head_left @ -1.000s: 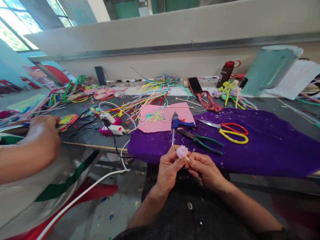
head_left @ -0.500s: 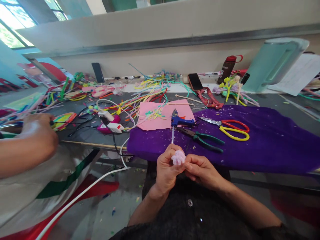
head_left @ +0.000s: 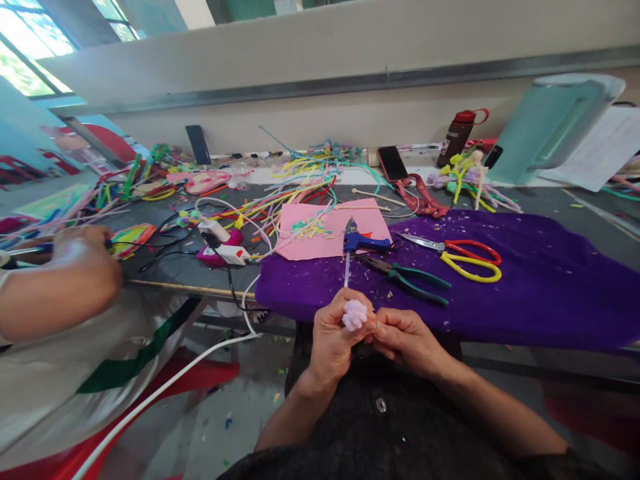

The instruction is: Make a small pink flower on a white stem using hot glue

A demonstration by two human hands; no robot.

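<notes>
A pale lilac fuzzy pipe-cleaner flower (head_left: pixel 355 315) shows between the thumb and fingers of my left hand (head_left: pixel 333 340), which is closed around it. Right beside it, my right hand (head_left: pixel 407 340) is closed in a pinch, its fingertips meeting those of the left. What the right fingertips hold is too small or hidden to make out. Just beyond my hands, on a purple cloth (head_left: pixel 540 287), lie a blue glue gun (head_left: pixel 367 242) with a clear glue stick, green-handled pliers (head_left: pixel 410 279) and scissors (head_left: pixel 460 255) with red and yellow handles.
A pink sheet (head_left: pixel 300 243) bears small cut bits. Loose pipe cleaners (head_left: pixel 300 193), a power strip (head_left: pixel 227 250), a phone (head_left: pixel 393 163), a bottle (head_left: pixel 456 137) and a teal pitcher (head_left: pixel 550 133) stand or lie farther back. At left is a co-worker's arm (head_left: pixel 65 287).
The flower has turned and shifted slightly to the left in my left hand. My right fingertips stay beside it. At left, the co-worker's arm has moved a little.
</notes>
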